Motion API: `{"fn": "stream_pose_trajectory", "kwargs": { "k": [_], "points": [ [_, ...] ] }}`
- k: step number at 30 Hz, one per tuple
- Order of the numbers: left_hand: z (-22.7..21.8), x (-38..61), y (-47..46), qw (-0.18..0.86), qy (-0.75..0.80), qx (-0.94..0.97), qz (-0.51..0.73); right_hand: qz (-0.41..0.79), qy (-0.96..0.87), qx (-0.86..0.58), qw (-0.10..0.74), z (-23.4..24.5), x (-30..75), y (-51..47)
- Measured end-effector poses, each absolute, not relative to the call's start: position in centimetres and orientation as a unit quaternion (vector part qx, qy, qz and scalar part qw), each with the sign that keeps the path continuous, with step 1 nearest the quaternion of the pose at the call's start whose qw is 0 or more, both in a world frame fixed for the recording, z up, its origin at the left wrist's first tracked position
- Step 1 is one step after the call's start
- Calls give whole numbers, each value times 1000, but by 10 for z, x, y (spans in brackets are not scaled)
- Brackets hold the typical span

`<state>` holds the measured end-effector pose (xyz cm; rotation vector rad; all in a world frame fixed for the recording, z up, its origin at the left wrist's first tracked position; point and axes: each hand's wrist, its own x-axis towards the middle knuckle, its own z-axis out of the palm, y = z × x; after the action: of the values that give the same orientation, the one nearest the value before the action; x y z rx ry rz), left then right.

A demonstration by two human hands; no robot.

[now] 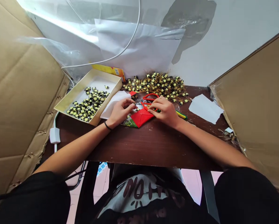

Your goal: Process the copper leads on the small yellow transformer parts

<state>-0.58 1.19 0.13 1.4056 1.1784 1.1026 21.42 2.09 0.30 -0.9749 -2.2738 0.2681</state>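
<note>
L hand (121,111): fingers curled, hold can't be told. R hand (163,111): fingers bent at red tool (151,96), grip unclear. Wired pcs (164,84) heaped along bench (130,146) back edge; wireless pcs (89,104) boxed in tray (106,77), back L corner. Judged part done; heap left.

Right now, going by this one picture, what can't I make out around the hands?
All in the head view:
Left hand: whatever is at its fingertips is too small and partly covered by the fingers.
Red-handled tool: partly behind the right hand, so whether it is held is unclear.
Back pile: pieces too small and tangled to count.
Dark sleeves: cut off by the bottom edge.
</note>
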Motion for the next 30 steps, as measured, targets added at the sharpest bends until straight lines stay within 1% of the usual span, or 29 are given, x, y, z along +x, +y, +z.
{"fn": "stream_pose_trajectory", "kwargs": {
  "k": [3, 9, 12, 14, 17, 21, 24, 30],
  "points": [
    [1, -6, 10, 490, 477, 577, 448, 74, -854, -411, 311, 5, 212, 32],
    [-2, -11, 13, 490, 474, 582, 444, 9, -890, -376, 258, -4, 209, 39],
    [-3, -12, 12, 478, 480, 596, 431, 14, -885, -374, 277, -4, 207, 34],
    [-3, -12, 11, 471, 484, 598, 432, 47, -874, -362, 321, 0, 202, 31],
    [-3, -11, 10, 480, 476, 598, 431, 157, -833, -354, 395, 5, 189, 32],
    [-5, -14, 10, 502, 466, 582, 438, 308, -776, -342, 432, 7, 170, 38],
    [-5, -15, 10, 508, 464, 585, 429, 340, -758, -323, 454, 3, 165, 39],
    [-2, -14, 10, 461, 453, 631, 429, 357, -744, -311, 471, -3, 166, 34]
  ]
}}
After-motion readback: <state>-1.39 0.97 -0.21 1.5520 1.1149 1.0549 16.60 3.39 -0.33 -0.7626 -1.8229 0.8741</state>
